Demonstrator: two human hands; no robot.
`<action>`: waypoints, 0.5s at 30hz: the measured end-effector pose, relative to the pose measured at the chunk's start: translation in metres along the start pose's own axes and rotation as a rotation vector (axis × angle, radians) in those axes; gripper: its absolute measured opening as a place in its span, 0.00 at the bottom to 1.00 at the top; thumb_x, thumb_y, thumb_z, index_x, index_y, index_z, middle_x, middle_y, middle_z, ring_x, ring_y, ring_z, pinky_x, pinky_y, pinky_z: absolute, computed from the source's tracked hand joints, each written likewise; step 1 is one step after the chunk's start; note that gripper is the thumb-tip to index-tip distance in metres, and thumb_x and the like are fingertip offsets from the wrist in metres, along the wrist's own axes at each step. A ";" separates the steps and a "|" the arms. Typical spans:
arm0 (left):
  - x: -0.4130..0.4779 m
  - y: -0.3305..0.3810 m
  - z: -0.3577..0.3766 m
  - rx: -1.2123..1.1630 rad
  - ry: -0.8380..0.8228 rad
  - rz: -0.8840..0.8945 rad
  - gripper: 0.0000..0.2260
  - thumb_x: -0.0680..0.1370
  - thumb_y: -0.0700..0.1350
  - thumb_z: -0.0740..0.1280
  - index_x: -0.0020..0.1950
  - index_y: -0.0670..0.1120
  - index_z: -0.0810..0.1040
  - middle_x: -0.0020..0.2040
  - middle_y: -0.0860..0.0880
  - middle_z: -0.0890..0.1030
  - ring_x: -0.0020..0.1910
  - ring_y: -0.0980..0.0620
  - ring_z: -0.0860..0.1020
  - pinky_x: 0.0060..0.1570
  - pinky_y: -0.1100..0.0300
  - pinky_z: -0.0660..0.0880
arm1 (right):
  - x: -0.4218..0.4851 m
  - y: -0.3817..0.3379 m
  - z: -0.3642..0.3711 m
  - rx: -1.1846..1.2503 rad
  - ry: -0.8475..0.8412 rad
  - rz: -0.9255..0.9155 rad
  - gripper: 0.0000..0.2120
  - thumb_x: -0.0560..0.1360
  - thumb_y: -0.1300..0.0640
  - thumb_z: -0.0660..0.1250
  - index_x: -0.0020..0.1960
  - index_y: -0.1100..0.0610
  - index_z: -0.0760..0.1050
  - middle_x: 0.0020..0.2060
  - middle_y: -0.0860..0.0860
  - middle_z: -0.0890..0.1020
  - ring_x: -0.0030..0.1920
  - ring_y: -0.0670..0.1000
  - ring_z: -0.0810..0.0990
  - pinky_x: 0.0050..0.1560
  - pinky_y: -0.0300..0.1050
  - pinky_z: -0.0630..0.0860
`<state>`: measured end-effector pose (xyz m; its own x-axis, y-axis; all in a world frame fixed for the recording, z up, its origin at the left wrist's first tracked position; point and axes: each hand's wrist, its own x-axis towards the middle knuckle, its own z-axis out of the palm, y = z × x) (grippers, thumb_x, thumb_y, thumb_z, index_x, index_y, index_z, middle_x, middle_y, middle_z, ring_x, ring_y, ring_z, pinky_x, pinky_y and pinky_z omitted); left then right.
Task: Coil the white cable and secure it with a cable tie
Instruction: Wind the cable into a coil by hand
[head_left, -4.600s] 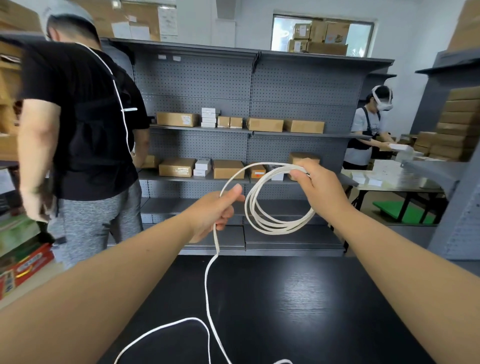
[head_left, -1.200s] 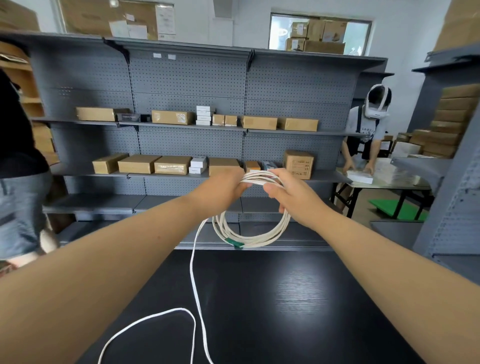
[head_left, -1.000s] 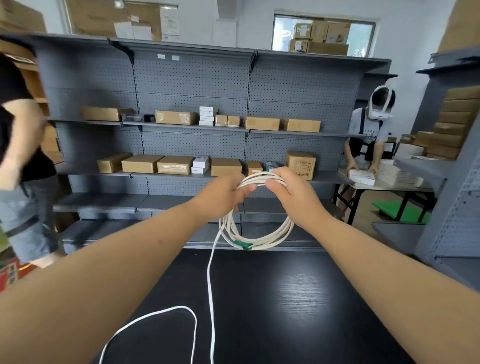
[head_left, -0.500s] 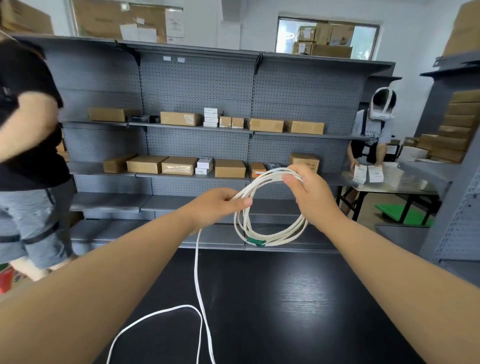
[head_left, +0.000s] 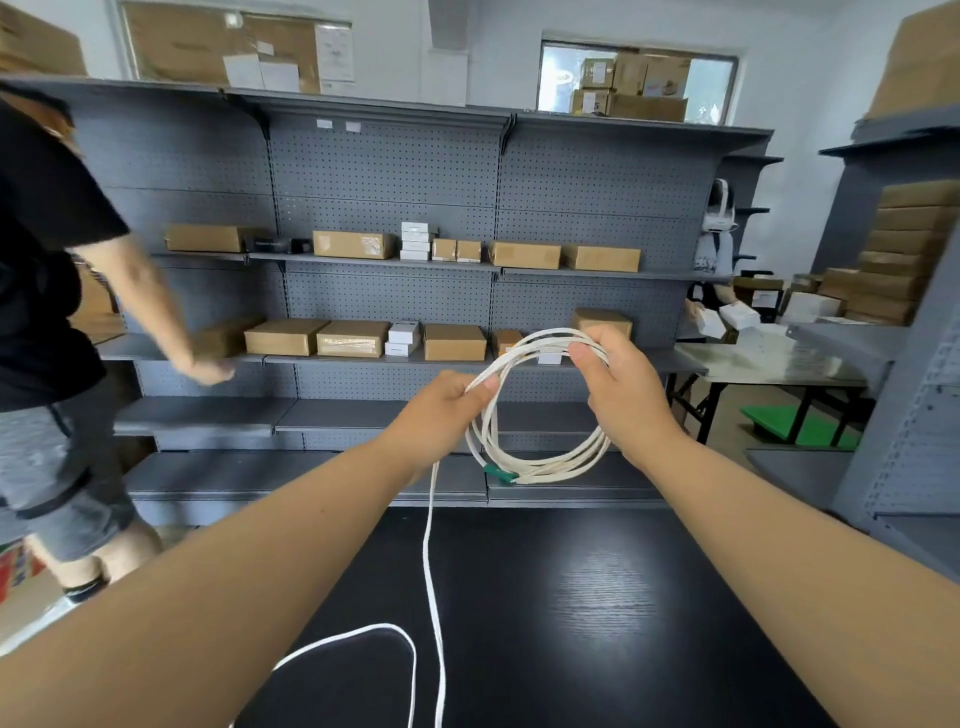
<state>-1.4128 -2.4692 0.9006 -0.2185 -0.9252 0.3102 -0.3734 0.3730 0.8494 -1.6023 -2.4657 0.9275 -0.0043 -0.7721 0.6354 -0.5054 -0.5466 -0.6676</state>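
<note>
The white cable (head_left: 540, 465) hangs in the air as a coil of several loops above the black table (head_left: 597, 613). My right hand (head_left: 618, 384) grips the top of the coil. My left hand (head_left: 441, 410) pinches the strand that runs up into the coil. A green tip (head_left: 500, 473) shows at the coil's bottom. The loose end (head_left: 431, 582) drops from my left hand to the table and curls into a loop (head_left: 363, 636) there. No cable tie is in view.
Grey pegboard shelves (head_left: 384, 265) with cardboard boxes stand behind the table. A person in a black shirt (head_left: 41, 291) reaches toward the shelf at the left. Another person (head_left: 717, 249) stands at a table at the right. Stacked boxes (head_left: 893, 249) fill the far right.
My left hand has risen toward the coil, bringing more of the strand up to it. The coil has grown since the earliest frame. The person at the left now reaches toward the shelf.
</note>
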 end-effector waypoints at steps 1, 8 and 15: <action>0.001 0.000 -0.003 -0.024 -0.018 -0.030 0.16 0.78 0.60 0.55 0.47 0.48 0.72 0.51 0.50 0.72 0.48 0.52 0.70 0.47 0.60 0.65 | 0.000 -0.002 0.000 -0.021 -0.020 -0.005 0.06 0.79 0.55 0.58 0.50 0.53 0.73 0.36 0.45 0.74 0.36 0.44 0.71 0.37 0.43 0.66; 0.007 -0.003 -0.027 -0.358 -0.177 -0.147 0.18 0.81 0.54 0.55 0.59 0.45 0.78 0.58 0.46 0.81 0.60 0.50 0.77 0.68 0.50 0.67 | 0.001 -0.004 0.006 -0.116 -0.119 -0.027 0.08 0.79 0.54 0.58 0.53 0.56 0.74 0.39 0.47 0.76 0.39 0.47 0.73 0.39 0.42 0.65; 0.001 -0.012 -0.021 -0.500 -0.272 -0.201 0.18 0.80 0.55 0.54 0.55 0.45 0.77 0.53 0.43 0.83 0.54 0.47 0.81 0.58 0.56 0.76 | 0.007 -0.003 0.019 -0.002 0.000 0.049 0.07 0.79 0.54 0.58 0.50 0.52 0.74 0.37 0.43 0.75 0.36 0.42 0.70 0.40 0.43 0.67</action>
<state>-1.3901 -2.4759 0.9000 -0.4346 -0.8987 0.0583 0.0238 0.0532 0.9983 -1.5843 -2.4759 0.9264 -0.0287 -0.7981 0.6019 -0.5062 -0.5076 -0.6972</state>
